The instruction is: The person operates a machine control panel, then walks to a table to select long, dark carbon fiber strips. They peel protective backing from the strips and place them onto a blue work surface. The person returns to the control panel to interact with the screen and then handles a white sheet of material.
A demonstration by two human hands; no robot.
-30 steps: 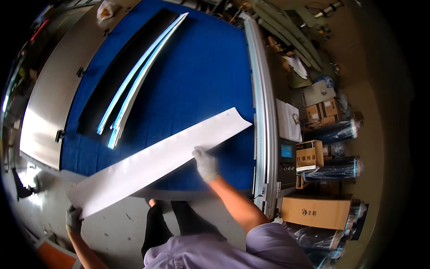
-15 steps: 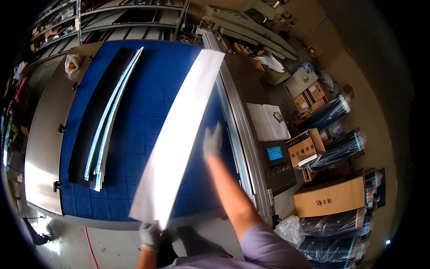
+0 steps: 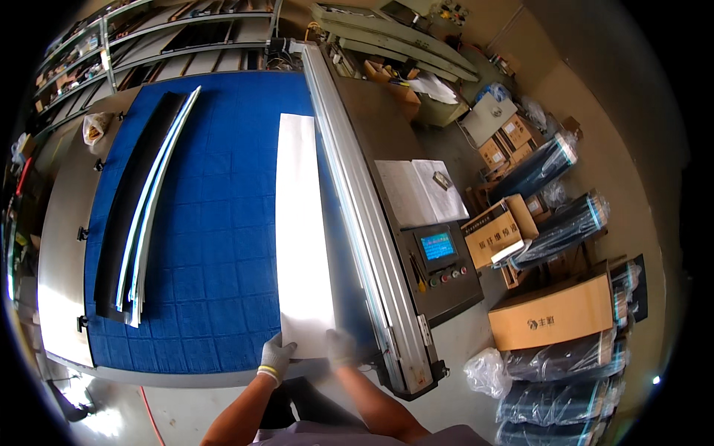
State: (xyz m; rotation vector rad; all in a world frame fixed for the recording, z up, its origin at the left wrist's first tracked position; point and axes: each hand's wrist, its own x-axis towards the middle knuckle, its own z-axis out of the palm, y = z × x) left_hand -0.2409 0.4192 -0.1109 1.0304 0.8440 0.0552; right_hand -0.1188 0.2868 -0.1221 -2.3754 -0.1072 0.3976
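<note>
A long white strip-shaped sheet [image 3: 303,230] lies lengthwise on the blue gridded table bed [image 3: 223,260], close beside the metal gantry rail. My left hand [image 3: 275,358], in a grey glove with a pale cuff band, pinches the sheet's near left corner at the table's front edge. At the near right corner is my right hand [image 3: 342,349], gloved too and smeared by motion; its fingers cannot be made out. On the left of the bed lie black strips [image 3: 130,215] with a stack of narrow white and light-blue strips [image 3: 152,201] along their right side.
The silver gantry rail [image 3: 364,230] runs along the bed's right side. Beyond it are a control panel [image 3: 439,249] and an open notebook [image 3: 416,192]. Cardboard boxes [image 3: 554,312] and plastic-wrapped rolls [image 3: 558,372] stand at right. Metal shelving [image 3: 186,44] is at the back.
The white sheet has gone from slanted and raised to lying nearly straight along the rail. My right hand has come back from mid-sheet to its near end; my left hand has shifted slightly right.
</note>
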